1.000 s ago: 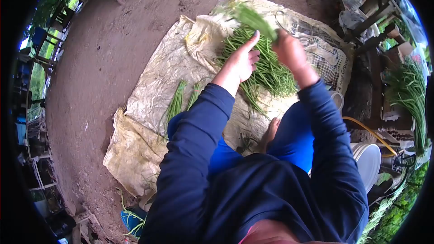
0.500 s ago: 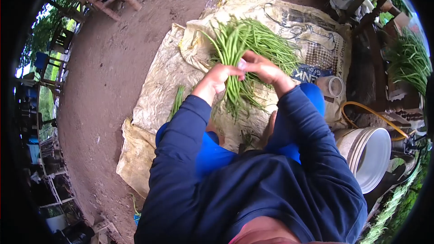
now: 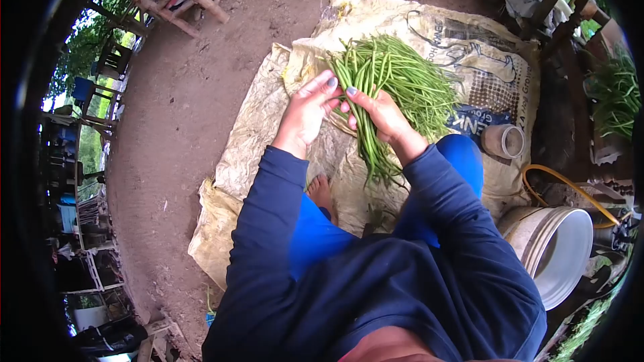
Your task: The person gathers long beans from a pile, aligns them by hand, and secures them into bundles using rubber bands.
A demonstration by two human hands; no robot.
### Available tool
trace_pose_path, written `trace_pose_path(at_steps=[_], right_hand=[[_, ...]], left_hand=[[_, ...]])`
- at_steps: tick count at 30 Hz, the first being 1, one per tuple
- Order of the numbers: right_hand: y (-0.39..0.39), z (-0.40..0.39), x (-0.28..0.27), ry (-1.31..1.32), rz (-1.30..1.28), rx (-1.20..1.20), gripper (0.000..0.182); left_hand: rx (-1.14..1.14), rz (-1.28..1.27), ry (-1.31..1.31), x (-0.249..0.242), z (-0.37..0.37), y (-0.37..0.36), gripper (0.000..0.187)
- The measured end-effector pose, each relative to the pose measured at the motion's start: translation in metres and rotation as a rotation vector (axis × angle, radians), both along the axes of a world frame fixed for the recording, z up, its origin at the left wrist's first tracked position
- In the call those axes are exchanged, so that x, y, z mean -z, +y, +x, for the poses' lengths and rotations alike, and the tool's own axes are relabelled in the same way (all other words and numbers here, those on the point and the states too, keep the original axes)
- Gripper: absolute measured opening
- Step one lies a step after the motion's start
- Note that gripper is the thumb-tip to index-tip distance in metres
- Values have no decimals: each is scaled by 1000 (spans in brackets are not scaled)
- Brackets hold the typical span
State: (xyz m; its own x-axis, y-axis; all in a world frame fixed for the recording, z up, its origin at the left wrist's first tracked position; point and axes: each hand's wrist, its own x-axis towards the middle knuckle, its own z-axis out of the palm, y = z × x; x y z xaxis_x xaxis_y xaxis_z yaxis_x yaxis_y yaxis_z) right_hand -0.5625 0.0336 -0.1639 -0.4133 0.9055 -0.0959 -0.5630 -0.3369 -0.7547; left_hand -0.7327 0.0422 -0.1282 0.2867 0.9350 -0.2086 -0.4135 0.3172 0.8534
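Note:
A bunch of long green string beans [image 3: 365, 131] is gripped in my right hand [image 3: 388, 117], with the thumb laid across its front. My left hand [image 3: 305, 114] is at the left side of the bunch, thumb and fingers pinched together close to the right fingertips. Whatever lies between those left fingers is too small to make out. Behind the held bunch, a larger pile of string beans [image 3: 419, 80] rests on a spread woven sack [image 3: 251, 127].
A small plastic tub [image 3: 503, 141] stands on the sack's right side. Nearer me on the right is a large white bucket [image 3: 563, 255], with a yellow hose [image 3: 570, 177] beside it. More greens [image 3: 614, 94] lie at the far right. A wooden bench [image 3: 194, 0] stands at the upper left.
My left hand has come off the front of the bunch to its left side, and my right hand now grips the beans. The bunch has shifted slightly right and tilted.

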Motion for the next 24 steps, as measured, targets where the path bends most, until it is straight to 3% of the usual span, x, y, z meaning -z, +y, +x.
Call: trace_pose_path(at_steps=[1, 5, 9, 11, 13, 20, 24], right_hand=[[-2, -3, 2, 4, -7, -4, 26], [2, -8, 9, 19, -56, 50, 21], [8, -12, 14, -28, -45, 104, 24], [9, -14, 16, -18, -58, 140, 26], [10, -16, 14, -36, -41, 124, 26], [11, -21, 19, -48, -46, 144, 25], [14, -15, 22, -52, -102, 112, 20]], left_hand=[[-175, -19, 171, 2, -4, 5, 36], [-252, -20, 150, 15, -7, 8, 25], [-324, -84, 84, 14, 2, 8, 35], [-290, -86, 42, 13, -3, 9, 41], [-320, 0, 214, 16, 1, 9, 41], [-186, 115, 359, 16, -18, 12, 53], [-214, 22, 323, 17, -15, 4, 53]])
